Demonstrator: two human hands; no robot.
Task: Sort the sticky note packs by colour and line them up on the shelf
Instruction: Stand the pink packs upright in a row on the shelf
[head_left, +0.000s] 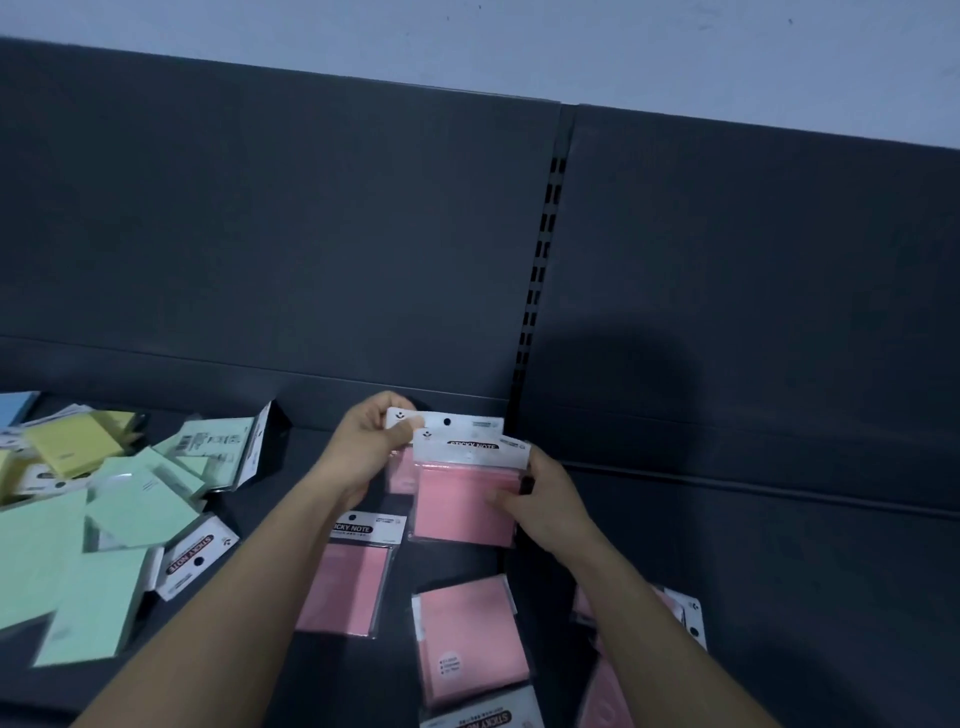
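Held upright near the back edge of the shelf (753, 597), just beside the slotted post (540, 249): front pink pack (465, 504), gripped at its right side by the curled fingers of the right hand (545, 501), and rear pink pack (472, 422), pinched at its white header by the left hand (371, 447). Lying flat toward the front edge: loose pink packs (470, 639). Heaped at the left end: green packs (140, 512) and yellow packs (72, 441).

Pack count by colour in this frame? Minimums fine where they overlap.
Pink packs: 6 at least, 2 held
Green packs: 4 at least
Yellow packs: 1 at least
Blue pack: 1, cut by frame edge
Total: 12 at least
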